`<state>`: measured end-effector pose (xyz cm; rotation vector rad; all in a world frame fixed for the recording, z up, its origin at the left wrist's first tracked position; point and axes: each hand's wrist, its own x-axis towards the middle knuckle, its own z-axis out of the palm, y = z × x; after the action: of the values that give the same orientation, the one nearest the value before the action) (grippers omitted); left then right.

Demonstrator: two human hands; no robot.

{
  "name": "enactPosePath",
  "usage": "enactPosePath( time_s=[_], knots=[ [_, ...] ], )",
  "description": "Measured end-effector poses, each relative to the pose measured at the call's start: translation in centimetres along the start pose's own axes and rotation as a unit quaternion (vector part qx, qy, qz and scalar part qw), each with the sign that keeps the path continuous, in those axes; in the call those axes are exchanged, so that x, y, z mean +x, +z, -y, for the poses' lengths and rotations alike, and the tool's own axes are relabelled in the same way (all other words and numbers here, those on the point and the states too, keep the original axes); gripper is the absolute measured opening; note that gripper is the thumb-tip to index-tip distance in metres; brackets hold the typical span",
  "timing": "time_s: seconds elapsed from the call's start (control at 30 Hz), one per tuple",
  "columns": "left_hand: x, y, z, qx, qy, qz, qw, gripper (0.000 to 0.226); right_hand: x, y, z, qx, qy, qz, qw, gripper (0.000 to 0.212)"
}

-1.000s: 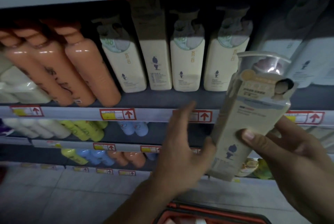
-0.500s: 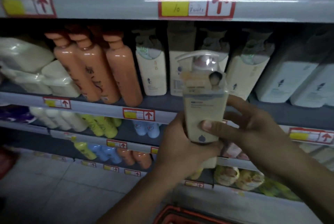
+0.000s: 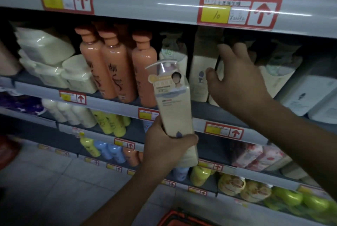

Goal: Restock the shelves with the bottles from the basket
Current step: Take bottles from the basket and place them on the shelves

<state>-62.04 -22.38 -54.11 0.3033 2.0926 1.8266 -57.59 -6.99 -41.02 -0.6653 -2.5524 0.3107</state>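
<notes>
Now the cream pump bottle sits mid-frame, upright w/ a slight tilt, in front of the shelf edge, not on it. Left hand wraps its lower end, thumb across the front. Right hand, center-right, is spread and holds nothing; fingertips reach among the cream bottles on the middle shelf, at a dark gap just right of the tall one. Whether they touch the stock, can't tell. Left of those: three orange bottles packed tight, then pale packs stacked at far left. White bottles fill the right end. Upper shelf edge w/ red-arrow price tags hangs low over the row. Lower shelves hold yellow, blue, green items. Orange basket rim shows at bottom center; contents not visible.
</notes>
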Motion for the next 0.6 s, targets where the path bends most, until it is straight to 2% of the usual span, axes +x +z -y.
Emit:
enactPosePath(
  time_s=[0.07,0.13,0.23,0.33,0.4,0.53,0.6],
  knots=[
    [0.0,-0.7,0.3,0.001,-0.003,0.003,1.0,0.042,1.1,-0.3,1.0,-0.042,0.016,0.011,0.999,0.045],
    [0.0,-1.3,0.4,0.006,0.0,0.01,1.0,0.041,2.3,-0.7,1.4,-0.05,0.034,-0.016,0.998,0.036],
    [0.2,-2.1,0.5,0.007,0.006,0.008,1.0,0.043,3.8,-1.7,2.3,-0.014,0.1,-0.011,0.995,0.052],
    [0.3,-2.6,0.5,-0.002,0.009,0.003,1.0,0.047,4.7,-1.8,3.0,0.026,0.144,0.029,0.989,0.053],
    [0.3,-2.9,0.4,-0.01,0.011,-0.002,1.0,0.052,4.7,-1.4,3.0,0.022,0.147,0.04,0.988,0.05],
    [0.4,-3.3,0.8,-0.02,0.001,-0.018,1.0,0.067,4.6,-0.6,2.5,0.027,0.125,0.002,0.992,0.049],
    [0.2,-3.5,0.9,-0.023,-0.002,-0.023,0.999,0.071,4.9,-0.5,2.3,0.015,0.143,-0.007,0.99,0.051]
  ],
)
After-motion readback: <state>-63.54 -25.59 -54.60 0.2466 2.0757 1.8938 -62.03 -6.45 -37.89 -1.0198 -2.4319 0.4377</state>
